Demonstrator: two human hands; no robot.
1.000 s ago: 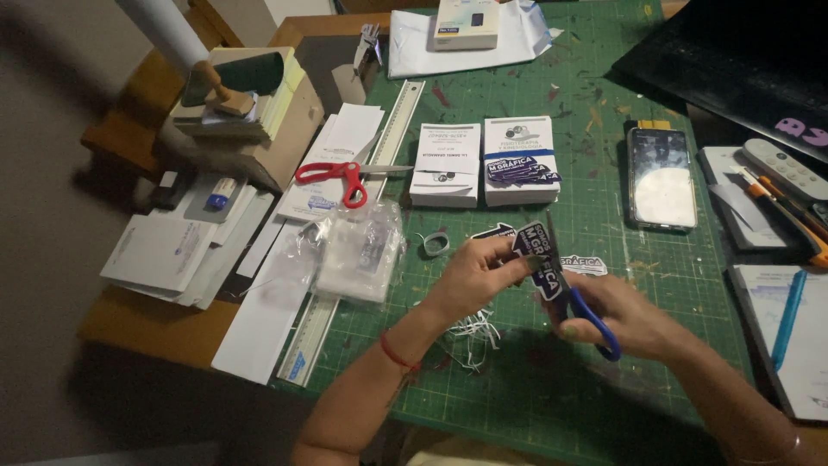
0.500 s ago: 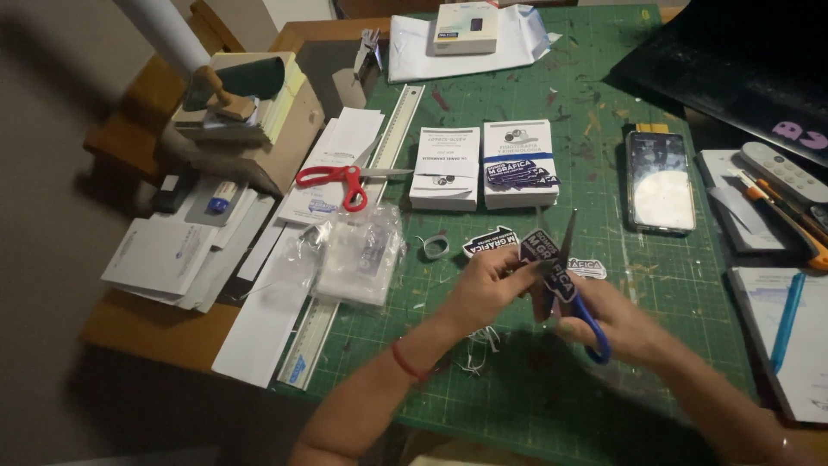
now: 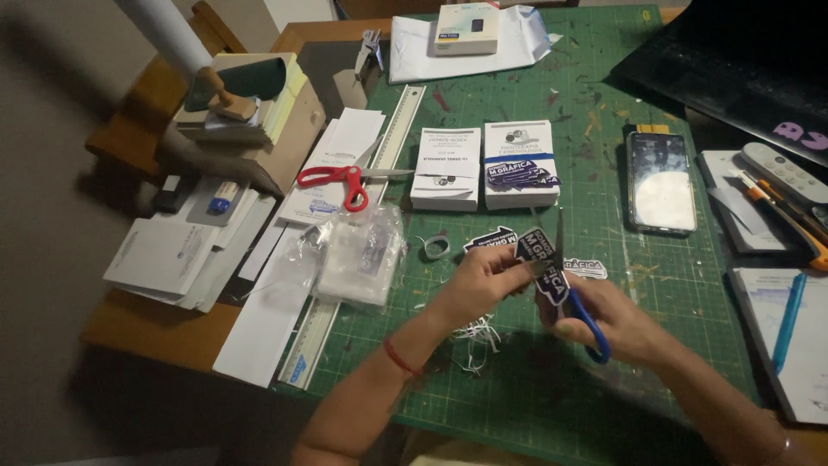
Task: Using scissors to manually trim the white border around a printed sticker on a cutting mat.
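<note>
My left hand (image 3: pixel 479 278) pinches a dark blue printed sticker (image 3: pixel 541 259) with a white border and holds it above the green cutting mat (image 3: pixel 604 380). My right hand (image 3: pixel 614 321) grips blue-handled scissors (image 3: pixel 576 298) whose blades point up and cut along the sticker's right edge. Thin white paper trimmings (image 3: pixel 473 335) lie on the mat under my left wrist. Two more cut stickers (image 3: pixel 490 241) rest on the mat just behind my hands.
Two white card boxes (image 3: pixel 483 164) stand behind the stickers. Red scissors (image 3: pixel 343 179) and a long ruler (image 3: pixel 366 224) lie left, beside clear plastic bags (image 3: pixel 360 255). A phone (image 3: pixel 660 181) lies right, with notebooks and a blue pen (image 3: pixel 789 319) at the right edge.
Both hands have dipped slightly toward me and back, turning the sticker; the scissors keep cutting along its edge. The view has shifted slightly.
</note>
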